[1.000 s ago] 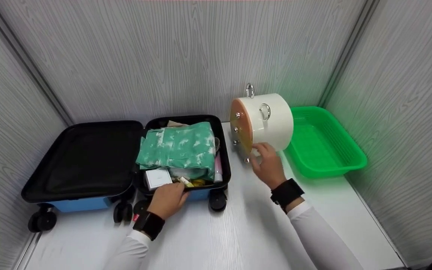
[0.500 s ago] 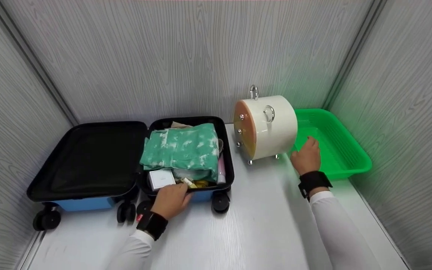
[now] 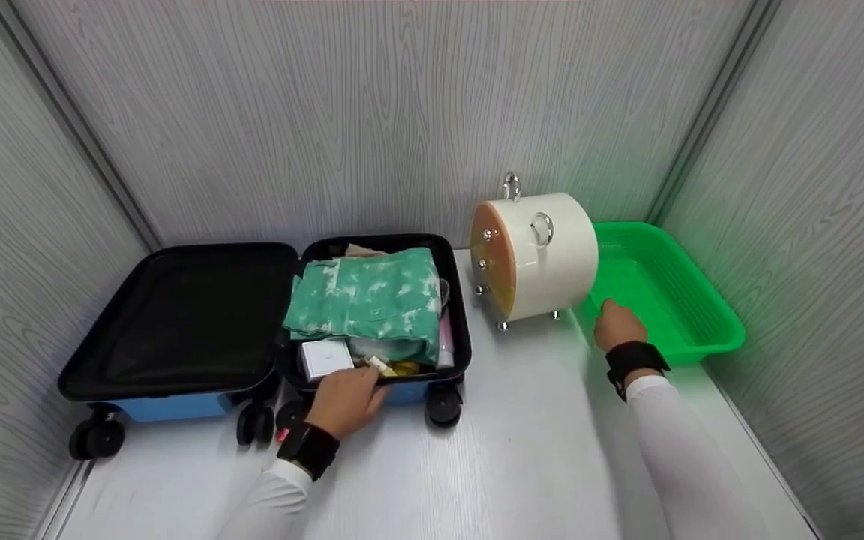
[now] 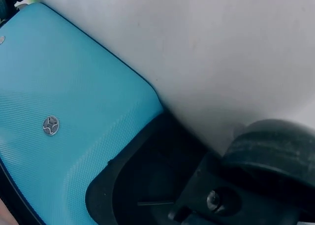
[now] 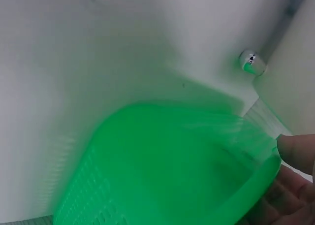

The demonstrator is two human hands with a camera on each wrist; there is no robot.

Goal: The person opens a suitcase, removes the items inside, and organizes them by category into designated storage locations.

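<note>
An open blue suitcase (image 3: 402, 391) lies on the white table, and its blue shell (image 4: 64, 116) fills the left wrist view. The right half holds a green patterned cloth (image 3: 368, 300), a small white box (image 3: 325, 358) and small yellow items (image 3: 394, 367). My left hand (image 3: 346, 397) grips the front rim of that half, fingers curled over it beside the yellow items. My right hand (image 3: 616, 326) holds the near left corner of an empty green basket (image 3: 672, 300). In the right wrist view, fingers (image 5: 295, 151) pinch the rim of the basket (image 5: 162, 166).
A white round case (image 3: 544, 255) with an orange face, silver rings and small silver feet (image 5: 252, 61) stands between suitcase and basket. The suitcase's black lid half (image 3: 177, 315) lies flat at the left, wheels (image 3: 443, 405) toward me. Grey panel walls close in on three sides.
My right hand left the foot of the round case and moved right to the basket's near left corner, taking hold of the rim. My left hand stayed on the suitcase rim.
</note>
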